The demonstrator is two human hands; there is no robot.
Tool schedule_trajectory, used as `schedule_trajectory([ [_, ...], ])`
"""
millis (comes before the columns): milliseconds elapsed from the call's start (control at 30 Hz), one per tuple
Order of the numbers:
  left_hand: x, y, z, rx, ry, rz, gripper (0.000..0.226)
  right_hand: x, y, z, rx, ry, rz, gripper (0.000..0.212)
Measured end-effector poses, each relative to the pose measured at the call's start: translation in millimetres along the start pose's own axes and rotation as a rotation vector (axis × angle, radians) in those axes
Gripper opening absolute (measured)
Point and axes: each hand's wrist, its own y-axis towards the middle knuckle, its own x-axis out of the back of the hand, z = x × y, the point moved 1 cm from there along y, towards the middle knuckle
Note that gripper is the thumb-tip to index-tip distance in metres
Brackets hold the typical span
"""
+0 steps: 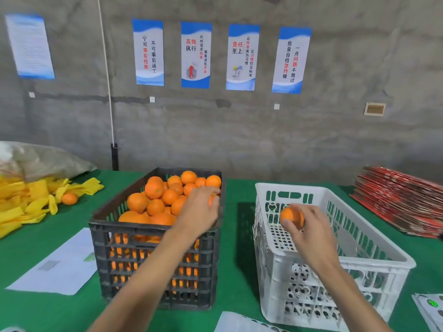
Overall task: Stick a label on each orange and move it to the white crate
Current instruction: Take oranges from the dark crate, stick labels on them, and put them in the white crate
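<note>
- An orange [288, 217] is gripped in the right hand [309, 233] over the white crate [374, 257].
- Another orange [212, 198], in the black crate [153, 257], is grasped by the left hand's [199, 212] fingers.

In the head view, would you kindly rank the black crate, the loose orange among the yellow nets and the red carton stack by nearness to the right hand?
Measured from the right hand:
1. Black crate, just to its left.
2. Red carton stack, far right.
3. Loose orange, far left.
</note>
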Motion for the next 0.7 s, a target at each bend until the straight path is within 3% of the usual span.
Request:
schedule_trajectory([
  [100,21,26,53,0.271,0.271,0.179,0.039,-3,5,-19,0.010,-0.043,0.007,0.028],
  [200,28,36,90,0.465,0.380,0.431,0.050,-6,1,-20,0.076,-0.029,-0.008,0.027],
  [267,25,37,104,0.526,0.463,0.558,0.048,-9,-4,-16,0.119,-0.009,-0.026,0.025],
  [367,18,37,114,0.531,0.558,0.609,0.042,-14,-12,-12,0.158,0.028,-0.032,0.024],
  [533,17,40,114,0.526,0.565,0.514,0.050,-15,-28,-2,0.239,0.090,-0.054,0.025],
  [700,19,31,96,0.438,0.217,0.160,0.074,-21,-54,6,0.550,0.059,-0.056,0.021],
])
